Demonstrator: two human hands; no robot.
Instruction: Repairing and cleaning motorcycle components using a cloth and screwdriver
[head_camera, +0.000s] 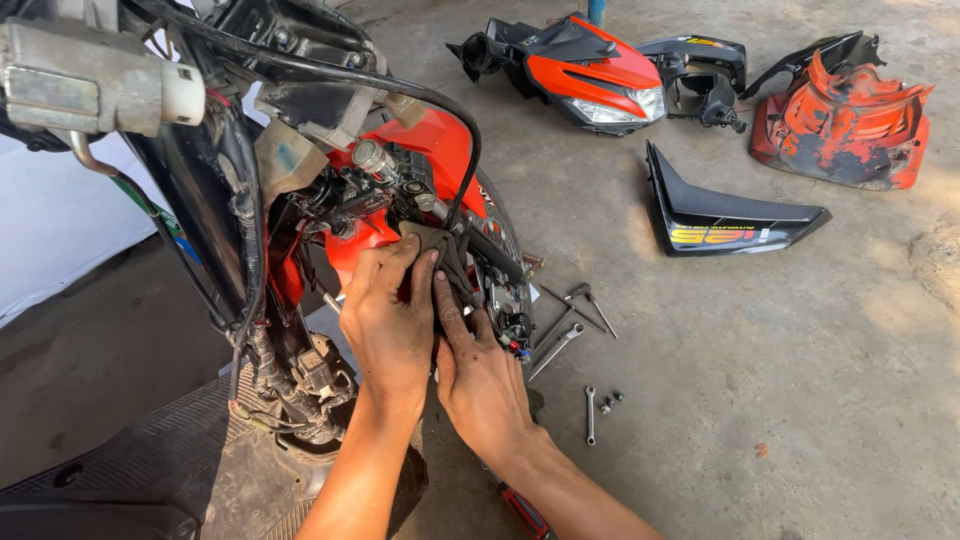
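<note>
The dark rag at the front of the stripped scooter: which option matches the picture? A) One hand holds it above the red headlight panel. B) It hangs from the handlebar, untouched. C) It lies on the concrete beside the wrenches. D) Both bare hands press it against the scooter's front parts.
D: the left hand and right hand both press the dark rag against the scooter.

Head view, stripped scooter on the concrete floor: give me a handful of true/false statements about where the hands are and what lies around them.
1. Both hands press a dark rag against the scooter's front. True: left hand and right hand both touch it.
2. The right hand holds a wrench. False: the wrenches lie on the floor.
3. Removed body panels lie on the floor. True: a red and black front panel and a black side panel lie there.
4. The red fender is mounted on the scooter. False: it sits on the floor, far right.
</note>
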